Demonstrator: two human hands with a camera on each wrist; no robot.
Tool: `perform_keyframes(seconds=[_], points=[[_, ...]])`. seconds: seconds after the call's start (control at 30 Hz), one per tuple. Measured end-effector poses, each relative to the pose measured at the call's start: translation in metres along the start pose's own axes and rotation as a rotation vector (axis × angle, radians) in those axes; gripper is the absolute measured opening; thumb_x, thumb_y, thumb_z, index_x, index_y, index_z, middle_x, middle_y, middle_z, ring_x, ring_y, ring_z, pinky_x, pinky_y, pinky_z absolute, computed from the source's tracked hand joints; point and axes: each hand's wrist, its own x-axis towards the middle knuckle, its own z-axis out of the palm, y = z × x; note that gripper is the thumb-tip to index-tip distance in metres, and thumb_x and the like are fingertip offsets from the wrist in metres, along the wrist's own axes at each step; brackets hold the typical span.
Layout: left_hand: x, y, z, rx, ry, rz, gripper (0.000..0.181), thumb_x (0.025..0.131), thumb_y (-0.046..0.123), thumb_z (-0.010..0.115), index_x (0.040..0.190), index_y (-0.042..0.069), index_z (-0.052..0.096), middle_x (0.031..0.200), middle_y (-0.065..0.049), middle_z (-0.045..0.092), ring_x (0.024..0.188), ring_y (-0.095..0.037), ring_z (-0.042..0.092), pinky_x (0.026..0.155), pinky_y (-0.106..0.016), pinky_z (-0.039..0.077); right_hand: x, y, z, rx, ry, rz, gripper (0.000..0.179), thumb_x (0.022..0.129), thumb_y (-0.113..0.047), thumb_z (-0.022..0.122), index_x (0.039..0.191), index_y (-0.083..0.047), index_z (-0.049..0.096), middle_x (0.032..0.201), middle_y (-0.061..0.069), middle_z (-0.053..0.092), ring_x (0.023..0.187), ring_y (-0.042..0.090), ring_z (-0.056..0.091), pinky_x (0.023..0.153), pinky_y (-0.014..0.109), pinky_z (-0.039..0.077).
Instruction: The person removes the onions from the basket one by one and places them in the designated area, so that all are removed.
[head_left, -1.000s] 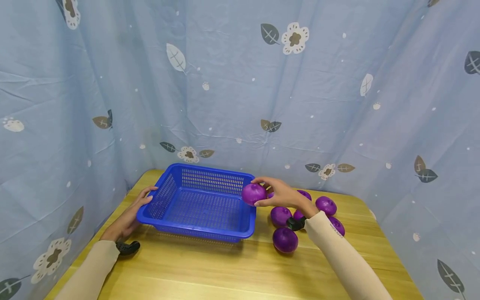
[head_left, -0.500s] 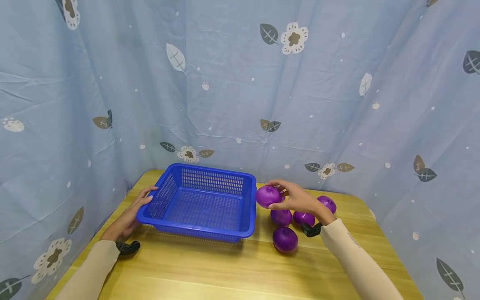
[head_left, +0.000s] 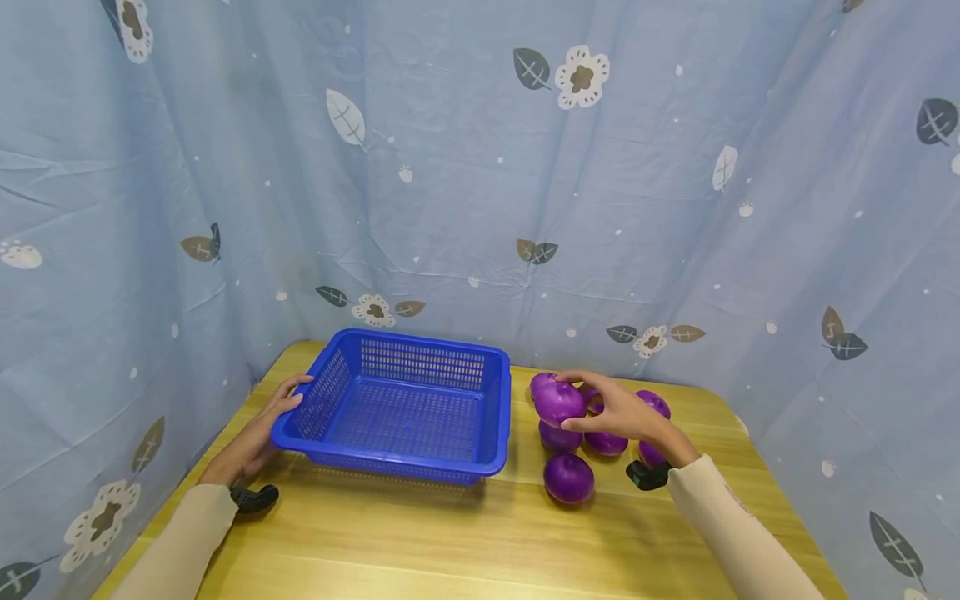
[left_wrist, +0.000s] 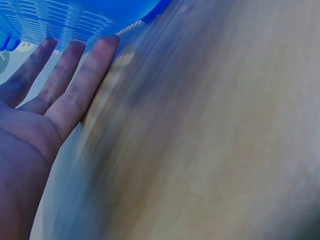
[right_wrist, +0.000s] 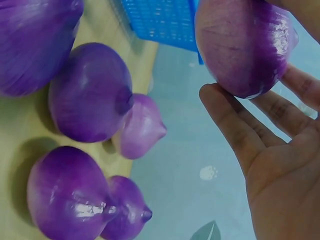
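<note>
My right hand point(head_left: 618, 410) pinches a shiny purple onion point(head_left: 558, 405) between thumb and fingers, above the other onions and to the right of the basket. Below and around it lie several more purple onions, among them a front onion point(head_left: 568, 479) nearest me and a right onion point(head_left: 655, 403) beyond the wrist. In the right wrist view the held onion point(right_wrist: 244, 47) is close up, its pointed tip to the right. My left hand point(head_left: 262, 427) holds the left rim of the blue plastic basket point(head_left: 390, 457); in the left wrist view three fingers point(left_wrist: 75, 95) stretch along its outer wall.
The slotted basket has nothing in it and stands on the left half of a yellow wooden table point(head_left: 360, 533). A light blue curtain point(head_left: 465, 208) with flowers and leaves hangs behind the table and along both sides.
My right hand has carried the onion rightward, from beside the basket's right rim to over the group of onions. My left hand and the basket have stayed in place.
</note>
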Motion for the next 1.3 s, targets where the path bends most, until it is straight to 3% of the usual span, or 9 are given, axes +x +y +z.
perform_keyframes(seconds=[0.23,0.47,0.7,0.93,1.3], points=[[0.000,-0.001,0.000,0.003,-0.010,0.009,0.046,0.113,0.040,0.032,0.157,0.036,0.021,0.155,-0.023,0.016,0.114,-0.033,0.059,0.086,-0.046,0.057,-0.018,0.008,-0.003,-0.017,0.018,-0.018,0.072,0.086,-0.042,0.084,0.146,-0.019,0.051,0.136,-0.002,0.057,0.117,0.022,0.060,0.097,0.045,0.052],[-0.001,0.000,-0.002,-0.013,-0.010,0.011,0.045,0.113,0.039,0.033,0.156,0.035,0.023,0.152,-0.021,0.019,0.111,-0.031,0.061,0.085,-0.045,0.057,-0.036,0.016,-0.004,-0.075,0.050,-0.012,0.074,0.084,-0.046,0.084,0.145,-0.022,0.051,0.127,-0.003,0.061,0.114,0.022,0.061,0.095,0.047,0.052],[-0.001,0.000,-0.003,-0.013,-0.021,0.022,0.044,0.113,0.037,0.032,0.156,0.034,0.023,0.152,-0.021,0.019,0.111,-0.032,0.061,0.086,-0.044,0.057,-0.052,0.022,-0.004,-0.083,0.084,0.003,0.070,0.082,-0.044,0.087,0.142,-0.025,0.055,0.129,-0.002,0.061,0.112,0.021,0.061,0.093,0.039,0.055],[0.000,0.000,-0.003,-0.010,-0.020,0.024,0.044,0.113,0.038,0.032,0.156,0.035,0.023,0.152,-0.021,0.019,0.111,-0.032,0.060,0.085,-0.044,0.057,-0.070,0.028,-0.003,-0.032,0.094,0.023,0.068,0.083,-0.038,0.088,0.140,-0.021,0.055,0.122,0.006,0.062,0.105,0.023,0.065,0.083,0.034,0.056],[0.000,-0.002,-0.003,-0.003,-0.007,0.007,0.044,0.112,0.041,0.033,0.155,0.037,0.024,0.153,-0.022,0.017,0.110,-0.031,0.061,0.085,-0.045,0.057,-0.098,0.043,0.003,0.001,0.124,0.086,0.069,0.082,-0.039,0.088,0.141,-0.026,0.055,0.126,0.006,0.063,0.110,0.028,0.065,0.090,0.037,0.056]])
